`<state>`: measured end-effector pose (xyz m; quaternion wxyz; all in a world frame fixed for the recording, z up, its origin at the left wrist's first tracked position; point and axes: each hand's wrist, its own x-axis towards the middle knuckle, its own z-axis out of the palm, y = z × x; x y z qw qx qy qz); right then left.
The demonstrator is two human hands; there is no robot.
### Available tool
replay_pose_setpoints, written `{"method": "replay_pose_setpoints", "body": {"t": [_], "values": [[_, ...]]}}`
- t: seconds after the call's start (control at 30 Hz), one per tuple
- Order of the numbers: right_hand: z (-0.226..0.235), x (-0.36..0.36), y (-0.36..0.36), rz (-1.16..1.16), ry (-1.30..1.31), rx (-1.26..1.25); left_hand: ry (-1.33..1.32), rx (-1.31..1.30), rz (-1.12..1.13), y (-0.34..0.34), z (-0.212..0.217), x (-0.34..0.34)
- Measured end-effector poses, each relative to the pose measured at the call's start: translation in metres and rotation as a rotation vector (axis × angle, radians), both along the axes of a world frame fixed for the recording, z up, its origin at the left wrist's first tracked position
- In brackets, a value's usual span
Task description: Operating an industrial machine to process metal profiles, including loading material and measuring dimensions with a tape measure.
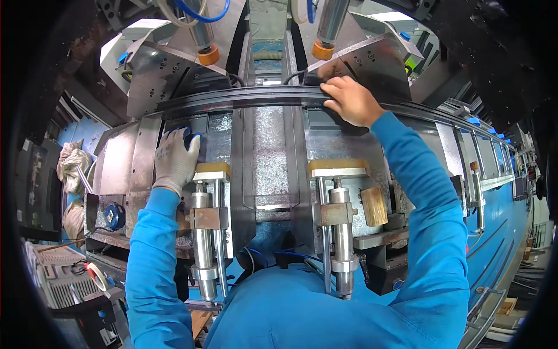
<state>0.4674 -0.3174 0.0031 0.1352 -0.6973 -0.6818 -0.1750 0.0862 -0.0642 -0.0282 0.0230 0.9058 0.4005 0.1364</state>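
Through the head camera, I look down on a metal machine worked by two hands in blue sleeves (156, 250), set well apart from each other. A long, dark, grooved bar (267, 96) lies crosswise in the upper middle of the frame, its line bowed by the fisheye lens. The bare right hand (353, 103), right of centre in the upper part of the frame, is at the bar: its fingers reach the far edge, while the thumb sits apart toward the near edge. I cannot tell whether they grip it. The left hand (176, 157), in a pale glove, is left of centre, below the bar and apart from it. Its fingers are extended and its thumb spread, over the metal bed (220, 139), just beside the left clamp (212, 171). I cannot tell how firmly it rests there. A matching right clamp (339, 168) stands right of centre, with a wooden block (374, 206) beside it. Above the bar, two orange-tipped cylinders, left (208, 55) and right (323, 50), point down from the top of the frame.
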Motion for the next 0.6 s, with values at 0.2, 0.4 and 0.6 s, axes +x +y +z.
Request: {"method": "replay_pose_setpoints", "body": {"t": [0.2,0.4,0.6], "values": [[0.012,-0.012,0.022,-0.125,-0.081,-0.265,-0.038,-0.001,-0.007,-0.005,0.005,0.0],[0.028,-0.006,0.034,-0.137,-0.023,-0.45,-0.015,0.018,-0.012,-0.006,0.011,-0.001],[0.012,0.005,0.006,-0.046,0.063,-0.282,-0.038,0.012,-0.001,-0.007,0.009,0.003]]}}
